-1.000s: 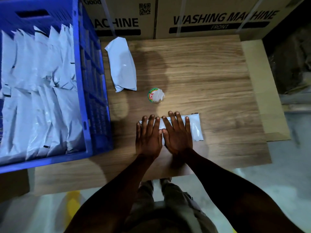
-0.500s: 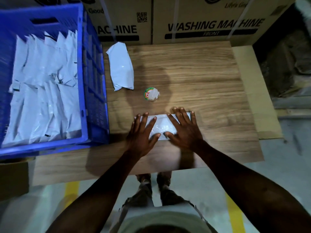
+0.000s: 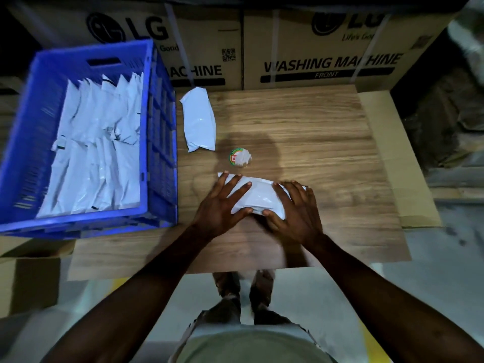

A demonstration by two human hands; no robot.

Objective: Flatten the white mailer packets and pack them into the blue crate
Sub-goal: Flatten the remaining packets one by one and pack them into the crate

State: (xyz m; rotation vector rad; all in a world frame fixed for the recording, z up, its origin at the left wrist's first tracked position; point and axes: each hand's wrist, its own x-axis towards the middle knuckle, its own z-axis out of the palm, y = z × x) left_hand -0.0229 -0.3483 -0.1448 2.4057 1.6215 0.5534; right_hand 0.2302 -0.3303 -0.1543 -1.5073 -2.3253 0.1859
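Observation:
A white mailer packet (image 3: 258, 196) lies on the wooden table (image 3: 314, 142) near its front edge. My left hand (image 3: 222, 208) covers its left end with fingers spread on top and the thumb at the near edge. My right hand (image 3: 296, 210) grips the right end the same way. The two thumbs almost meet under the near edge. A second white packet (image 3: 200, 121), puffy and creased, lies further back by the blue crate (image 3: 159, 153). The crate stands at the left and holds several white packets (image 3: 99, 158) in rows.
A small round lid with a green and red label and a crumpled white scrap (image 3: 239, 157) sits just behind the held packet. Large cardboard washing machine boxes (image 3: 327, 61) wall the table's back. A cardboard sheet (image 3: 392, 166) sticks out past the right edge.
My hands slid apart from the packet's middle to its two ends, and the thumbs have curled onto its near edge. The view shifted back, showing more of the crate and boxes.

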